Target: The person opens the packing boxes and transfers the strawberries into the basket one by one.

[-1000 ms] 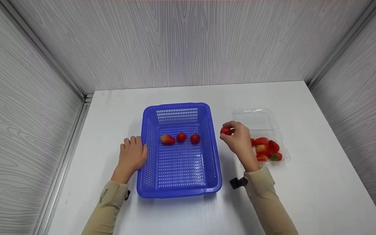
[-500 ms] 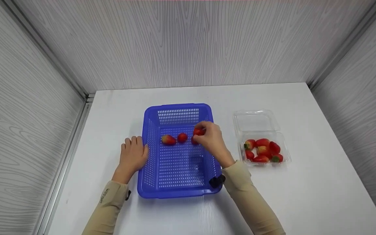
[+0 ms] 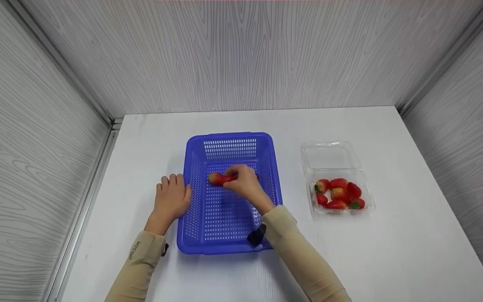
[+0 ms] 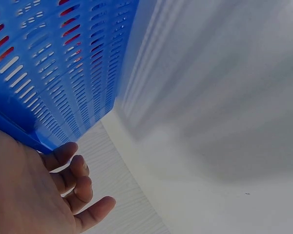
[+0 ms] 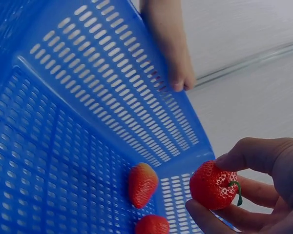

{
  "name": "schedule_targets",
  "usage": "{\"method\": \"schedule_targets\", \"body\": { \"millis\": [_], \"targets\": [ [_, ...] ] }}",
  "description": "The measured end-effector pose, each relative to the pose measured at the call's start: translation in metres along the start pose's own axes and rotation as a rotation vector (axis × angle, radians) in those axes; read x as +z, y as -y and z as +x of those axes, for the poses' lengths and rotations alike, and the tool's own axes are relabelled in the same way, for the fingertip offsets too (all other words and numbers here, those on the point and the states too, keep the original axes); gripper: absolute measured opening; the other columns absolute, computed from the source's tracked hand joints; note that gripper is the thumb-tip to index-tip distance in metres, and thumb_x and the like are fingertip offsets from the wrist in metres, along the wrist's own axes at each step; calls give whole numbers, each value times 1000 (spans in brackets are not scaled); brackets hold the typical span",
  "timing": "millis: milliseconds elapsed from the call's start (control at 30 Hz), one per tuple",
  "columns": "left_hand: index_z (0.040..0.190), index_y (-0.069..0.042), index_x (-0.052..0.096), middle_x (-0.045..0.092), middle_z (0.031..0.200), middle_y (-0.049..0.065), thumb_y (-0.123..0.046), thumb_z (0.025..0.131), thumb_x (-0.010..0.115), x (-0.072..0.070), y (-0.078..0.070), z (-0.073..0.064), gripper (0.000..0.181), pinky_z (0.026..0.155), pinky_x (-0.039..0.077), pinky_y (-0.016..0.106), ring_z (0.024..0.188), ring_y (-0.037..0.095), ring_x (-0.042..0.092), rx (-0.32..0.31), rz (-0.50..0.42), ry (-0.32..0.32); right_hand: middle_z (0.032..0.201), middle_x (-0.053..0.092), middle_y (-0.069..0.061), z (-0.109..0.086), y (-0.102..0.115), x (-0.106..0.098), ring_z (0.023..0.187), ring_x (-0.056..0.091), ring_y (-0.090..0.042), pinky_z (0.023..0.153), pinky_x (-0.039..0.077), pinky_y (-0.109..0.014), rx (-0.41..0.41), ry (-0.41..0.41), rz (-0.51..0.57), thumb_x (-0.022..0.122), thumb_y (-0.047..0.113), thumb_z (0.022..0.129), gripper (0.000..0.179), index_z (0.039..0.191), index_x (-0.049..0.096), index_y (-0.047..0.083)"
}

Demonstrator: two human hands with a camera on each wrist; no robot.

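Note:
A blue perforated plastic basket (image 3: 208, 249) stands on the white table. My left hand (image 3: 172, 197) rests against its left rim, fingers relaxed along the outside and thumb at the edge. Over the basket, my right hand (image 3: 245, 183) pinches a red strawberry (image 5: 211, 186) with a green stem between thumb and fingers. Below it in the right wrist view lie a strawberry with a yellowish end (image 5: 142, 184) and another red strawberry (image 5: 151, 225), both on the basket floor. In the head view the right hand mostly hides the strawberries under it.
Right of the basket, a clear plastic clamshell box (image 3: 310, 195) lies with its lid (image 3: 329, 156) folded back, holding several strawberries (image 3: 338, 195). Wood-grain panels (image 3: 241, 54) enclose the table at the back and sides.
My right hand has carried the strawberry leftward from beside the clamshell box, over the basket's right rim, to the strawberries inside. My left hand has stayed at the left rim.

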State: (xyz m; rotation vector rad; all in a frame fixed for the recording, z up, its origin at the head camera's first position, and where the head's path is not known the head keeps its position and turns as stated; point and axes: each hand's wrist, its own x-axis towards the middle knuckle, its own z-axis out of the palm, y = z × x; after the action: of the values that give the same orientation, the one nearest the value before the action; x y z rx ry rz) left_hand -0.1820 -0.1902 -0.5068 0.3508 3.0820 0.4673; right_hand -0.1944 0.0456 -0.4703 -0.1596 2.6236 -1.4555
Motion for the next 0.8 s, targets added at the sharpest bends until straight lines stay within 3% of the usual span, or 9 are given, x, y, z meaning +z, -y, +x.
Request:
{"method": "schedule_targets", "body": {
  "millis": [367,533,800],
  "targets": [
    [115,10,48,49,103,24,-25,101,40,-2,0,0,39,80,35,54,95,41,43,-6,4,1,85,69,-5,12,-11,35,77,60,-17,69,52,-28,101,133,11,77,0,74,19,93,74,1],
    [116,10,48,49,104,25,-25,101,40,-1,0,2,39,80,35,54,95,41,43,-3,8,-6,82,69,-5,18,-11,43,75,60,-17,69,52,-28,82,177,-50,76,0,73,17,90,74,0],
    [116,10,48,50,105,26,-26,101,40,3,2,1,40,80,35,55,96,43,43,2,0,-3,82,68,-9,29,-10,57,72,56,-18,67,51,-31,-30,216,-271,76,0,75,14,88,71,-1]
  ]
}}
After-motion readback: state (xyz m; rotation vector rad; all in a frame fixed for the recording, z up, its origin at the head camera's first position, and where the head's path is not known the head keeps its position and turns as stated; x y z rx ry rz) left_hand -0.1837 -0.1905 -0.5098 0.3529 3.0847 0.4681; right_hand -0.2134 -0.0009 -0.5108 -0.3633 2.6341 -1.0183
